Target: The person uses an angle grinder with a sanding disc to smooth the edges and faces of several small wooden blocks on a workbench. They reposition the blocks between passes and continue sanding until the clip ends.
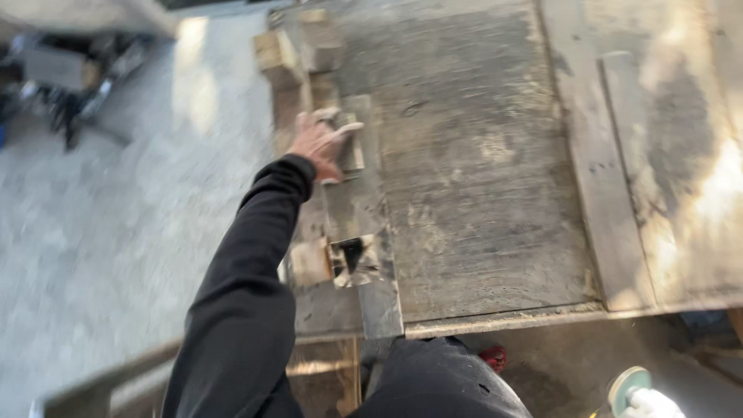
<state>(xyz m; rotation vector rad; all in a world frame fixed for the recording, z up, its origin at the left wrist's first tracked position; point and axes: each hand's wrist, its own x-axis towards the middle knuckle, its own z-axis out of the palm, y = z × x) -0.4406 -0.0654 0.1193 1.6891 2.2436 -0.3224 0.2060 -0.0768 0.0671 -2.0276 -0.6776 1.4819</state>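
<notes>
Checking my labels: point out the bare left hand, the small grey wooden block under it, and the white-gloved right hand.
Bare left hand (321, 143): head view, back of hand.
Small grey wooden block (353, 151): head view, right edge.
White-gloved right hand (652, 404): head view, knuckles.

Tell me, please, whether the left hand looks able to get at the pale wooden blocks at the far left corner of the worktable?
Probably yes: the left hand rests on a small wooden piece just short of the pale wooden blocks, and nothing stands between them.

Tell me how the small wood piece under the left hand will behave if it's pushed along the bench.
The wood piece looks flat and stiff, so it should slide rather than roll. It seems light, since the left hand covers it. The rough workbench may drag on it.
</notes>
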